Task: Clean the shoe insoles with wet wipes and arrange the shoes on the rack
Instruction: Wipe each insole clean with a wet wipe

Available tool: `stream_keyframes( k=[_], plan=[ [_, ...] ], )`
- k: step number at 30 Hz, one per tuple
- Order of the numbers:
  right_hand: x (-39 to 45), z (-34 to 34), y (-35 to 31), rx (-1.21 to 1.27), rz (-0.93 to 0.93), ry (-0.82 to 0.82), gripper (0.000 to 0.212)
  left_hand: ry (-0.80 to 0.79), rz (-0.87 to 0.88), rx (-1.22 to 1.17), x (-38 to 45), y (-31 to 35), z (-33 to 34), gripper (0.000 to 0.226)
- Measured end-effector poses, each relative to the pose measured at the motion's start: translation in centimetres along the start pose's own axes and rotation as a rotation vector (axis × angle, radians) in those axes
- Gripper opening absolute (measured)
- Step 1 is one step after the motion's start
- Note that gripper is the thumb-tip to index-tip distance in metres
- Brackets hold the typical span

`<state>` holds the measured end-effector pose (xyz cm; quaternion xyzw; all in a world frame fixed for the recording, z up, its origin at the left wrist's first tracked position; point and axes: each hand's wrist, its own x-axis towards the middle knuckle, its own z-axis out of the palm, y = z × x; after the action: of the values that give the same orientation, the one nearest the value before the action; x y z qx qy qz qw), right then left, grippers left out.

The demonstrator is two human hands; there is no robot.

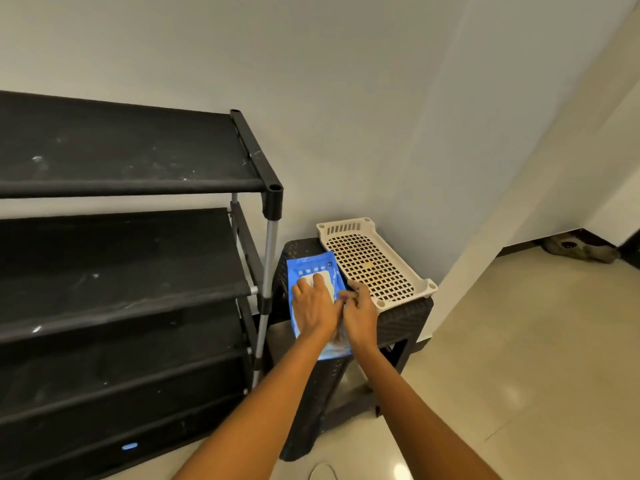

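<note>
Both forearms come in from the bottom edge and meet over the blue wet wipes pack (313,299), which I'll use as the anchor here. The left hand (313,304) lies flat on top of the pack, palm down, fingers spread over the white flap, so that grip is wide, just pressing. The right hand (360,315) is at the pack's right edge with its fingertips curled toward the left hand; its grip looks narrow, pinched in, but what it's pinching I can't tell.

The pack lies on a dark woven stool (403,322), and that's the surface carrying everything. Just right of the pack, touching or nearly so, a cream perforated tray (372,263) sits on the same stool. Left of the pack stands the black shoe rack (131,168), its fabric shelves dusty and scuffed. Far right beyond the pack, some brownish shoes (581,249) lie on the floor by the wall.
</note>
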<state>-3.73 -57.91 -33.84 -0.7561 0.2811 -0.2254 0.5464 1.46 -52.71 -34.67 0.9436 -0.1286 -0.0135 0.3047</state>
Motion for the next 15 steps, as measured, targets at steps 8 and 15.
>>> stream_keyframes(
  k=[8,15],
  plan=[
    [0.8,-0.1,1.5,-0.084,0.075,-0.086,0.030,0.025,-0.134,-0.015,1.0,0.6,0.5,0.066],
    [0.7,-0.2,1.3,-0.291,-0.031,-0.143,0.037,-0.020,-0.181,-0.165,1.9,-0.4,0.1,0.060]
  ],
)
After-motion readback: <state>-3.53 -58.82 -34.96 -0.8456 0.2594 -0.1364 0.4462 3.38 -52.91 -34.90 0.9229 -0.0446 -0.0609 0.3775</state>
